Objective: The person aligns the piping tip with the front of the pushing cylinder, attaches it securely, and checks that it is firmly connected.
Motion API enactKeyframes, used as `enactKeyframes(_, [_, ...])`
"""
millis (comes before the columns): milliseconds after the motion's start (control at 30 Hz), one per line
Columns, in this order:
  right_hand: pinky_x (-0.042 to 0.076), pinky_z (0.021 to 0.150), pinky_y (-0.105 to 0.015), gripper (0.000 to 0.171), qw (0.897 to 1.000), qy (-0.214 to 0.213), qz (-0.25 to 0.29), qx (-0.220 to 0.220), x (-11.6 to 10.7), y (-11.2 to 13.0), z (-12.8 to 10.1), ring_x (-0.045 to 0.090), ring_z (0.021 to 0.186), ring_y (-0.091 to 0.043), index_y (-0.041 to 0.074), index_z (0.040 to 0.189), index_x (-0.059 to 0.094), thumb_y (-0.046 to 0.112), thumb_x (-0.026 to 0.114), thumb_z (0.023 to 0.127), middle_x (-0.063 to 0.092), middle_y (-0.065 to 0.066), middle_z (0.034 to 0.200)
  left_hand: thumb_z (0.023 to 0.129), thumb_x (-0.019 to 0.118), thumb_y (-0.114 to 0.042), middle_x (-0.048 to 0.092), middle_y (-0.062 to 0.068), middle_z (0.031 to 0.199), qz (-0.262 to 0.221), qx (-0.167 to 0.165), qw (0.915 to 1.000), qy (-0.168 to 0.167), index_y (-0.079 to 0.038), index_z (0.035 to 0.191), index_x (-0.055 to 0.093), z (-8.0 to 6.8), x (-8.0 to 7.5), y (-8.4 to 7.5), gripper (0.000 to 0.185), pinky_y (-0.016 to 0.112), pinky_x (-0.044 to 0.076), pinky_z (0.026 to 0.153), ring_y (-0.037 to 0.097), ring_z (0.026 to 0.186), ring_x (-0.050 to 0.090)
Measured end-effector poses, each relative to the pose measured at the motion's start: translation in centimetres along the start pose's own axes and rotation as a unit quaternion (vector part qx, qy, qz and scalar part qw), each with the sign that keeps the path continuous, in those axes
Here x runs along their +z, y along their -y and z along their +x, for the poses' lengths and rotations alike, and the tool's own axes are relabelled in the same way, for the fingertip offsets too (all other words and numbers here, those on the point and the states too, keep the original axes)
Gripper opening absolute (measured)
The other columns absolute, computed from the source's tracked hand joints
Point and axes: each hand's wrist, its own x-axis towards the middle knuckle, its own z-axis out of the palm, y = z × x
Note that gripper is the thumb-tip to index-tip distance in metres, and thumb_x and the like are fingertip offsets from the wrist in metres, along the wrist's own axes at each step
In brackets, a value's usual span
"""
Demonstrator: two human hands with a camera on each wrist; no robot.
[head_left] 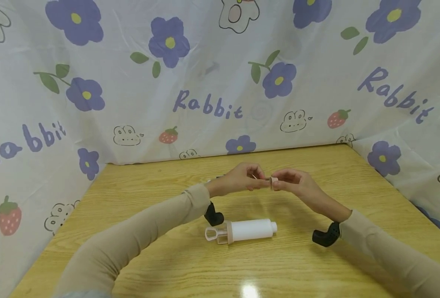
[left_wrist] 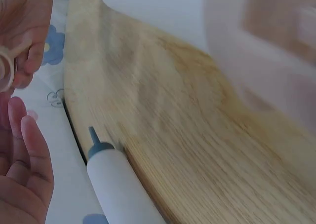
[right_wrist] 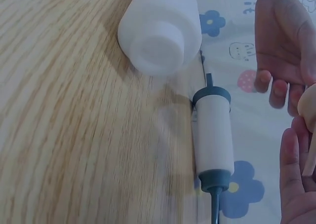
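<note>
In the head view, my left hand (head_left: 244, 178) and right hand (head_left: 298, 184) meet above the table, fingertips on either side of a small beige cap (head_left: 274, 181). Both hands pinch it between thumb and fingers. The left wrist view shows the cap (left_wrist: 6, 71) as round, with a short flat arm beside it; my left hand's other fingers (left_wrist: 35, 140) are loosely bent. Nearer to me lies a white syringe-like tube (head_left: 252, 230) with a beige collar and looped handle, its narrow neck pointing right.
Behind my left wrist lies a white cylinder (right_wrist: 213, 135) with dark grey-green ends and thin tips, mostly hidden in the head view. The wooden table (head_left: 160, 265) ends at a flower-printed cloth (head_left: 205, 136) at the back and sides. Black cameras (head_left: 325, 236) hang below both wrists.
</note>
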Motion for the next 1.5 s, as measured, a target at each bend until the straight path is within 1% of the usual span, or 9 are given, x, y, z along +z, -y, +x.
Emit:
enactKeyframes(200, [0.048,0.086,-0.030,0.037,1.000,-0.001,-0.009,0.001,-0.2,-0.2,0.0,0.060,0.096,-0.019,0.006,0.115,0.054,0.025,0.062,0.084,0.061,-0.009,0.106,0.080,0.065,-0.038,0.060,0.004,0.093,0.014,-0.016,0.9998,0.005,-0.016,0.094,0.058,-2.0,-1.4,0.9,0.027,0.032,0.050,0.071,0.031,0.091,0.056])
enactKeyframes(433, [0.047,0.086,-0.029,0.036,1.000,0.006,-0.022,0.001,-0.4,-0.6,-0.2,0.059,0.097,-0.018,0.006,0.116,0.053,0.024,0.061,0.085,0.060,-0.007,0.105,0.082,0.063,-0.040,0.061,0.005,0.102,0.013,-0.037,0.9976,0.057,-0.017,0.100,0.058,-5.4,-2.1,2.9,0.029,0.046,0.046,0.083,0.033,0.101,0.055])
enactKeyframes(600, [0.047,0.086,-0.028,0.037,1.000,0.012,-0.017,0.002,-0.2,-0.7,0.1,0.059,0.097,-0.018,0.005,0.116,0.053,0.024,0.061,0.085,0.061,-0.006,0.105,0.081,0.063,-0.040,0.060,0.004,0.101,-0.007,-0.048,0.9977,0.048,-0.017,0.100,0.057,-6.9,-2.1,4.5,0.031,0.047,0.046,0.083,0.034,0.100,0.055])
enactKeyframes(867, [0.046,0.089,-0.034,0.036,1.000,0.013,-0.027,0.005,0.0,-0.9,0.1,0.059,0.097,-0.018,0.006,0.115,0.054,0.025,0.062,0.085,0.060,-0.008,0.105,0.080,0.066,-0.035,0.058,0.005,0.103,-0.025,-0.051,0.9976,0.039,-0.014,0.102,0.056,-8.6,-1.9,6.2,0.032,0.040,0.048,0.079,0.025,0.098,0.059])
enactKeyframes(1000, [0.045,0.089,-0.039,0.035,1.000,0.012,-0.028,0.006,-0.1,-1.0,0.0,0.060,0.095,-0.018,0.005,0.113,0.054,0.024,0.061,0.085,0.061,-0.008,0.103,0.080,0.066,-0.035,0.054,0.007,0.114,-0.034,-0.046,0.9960,0.068,-0.012,0.114,0.052,-9.2,-1.4,7.1,0.044,0.035,0.048,0.081,0.019,0.103,0.058])
enactKeyframes(1133, [0.045,0.090,-0.043,0.035,1.000,0.008,-0.022,0.011,-0.1,-1.3,0.0,0.060,0.094,-0.018,0.005,0.113,0.054,0.023,0.062,0.085,0.062,-0.006,0.101,0.077,0.069,-0.037,0.044,0.005,0.129,-0.031,-0.043,0.9939,0.097,-0.020,0.131,0.039,-9.8,-0.9,7.4,0.064,0.031,0.044,0.090,0.015,0.111,0.052])
enactKeyframes(1233, [0.045,0.089,-0.043,0.036,1.000,0.006,-0.020,0.015,0.0,-1.6,0.0,0.061,0.094,-0.017,0.005,0.113,0.055,0.024,0.063,0.084,0.062,-0.006,0.101,0.073,0.072,-0.036,0.041,0.004,0.133,-0.023,-0.036,0.9938,0.103,-0.024,0.134,0.035,-10.0,-0.7,7.4,0.072,0.032,0.041,0.093,0.015,0.112,0.051])
enactKeyframes(1333, [0.045,0.089,-0.043,0.038,0.999,0.006,-0.025,0.026,0.2,-2.1,-0.2,0.061,0.094,-0.015,0.006,0.113,0.055,0.027,0.064,0.083,0.062,-0.005,0.103,0.072,0.074,-0.033,0.044,0.003,0.131,-0.017,-0.028,0.9937,0.108,-0.023,0.131,0.040,-9.9,-0.4,7.4,0.069,0.032,0.040,0.095,0.016,0.112,0.050])
enactKeyframes(1500, [0.044,0.089,-0.043,0.038,0.999,0.008,-0.041,0.036,0.4,-2.4,-0.5,0.060,0.097,-0.014,0.008,0.113,0.056,0.029,0.063,0.083,0.059,-0.006,0.110,0.072,0.075,-0.032,0.054,-0.001,0.120,-0.003,-0.027,0.9929,0.116,-0.024,0.118,0.053,-9.8,0.0,7.2,0.051,0.031,0.043,0.092,0.015,0.107,0.054])
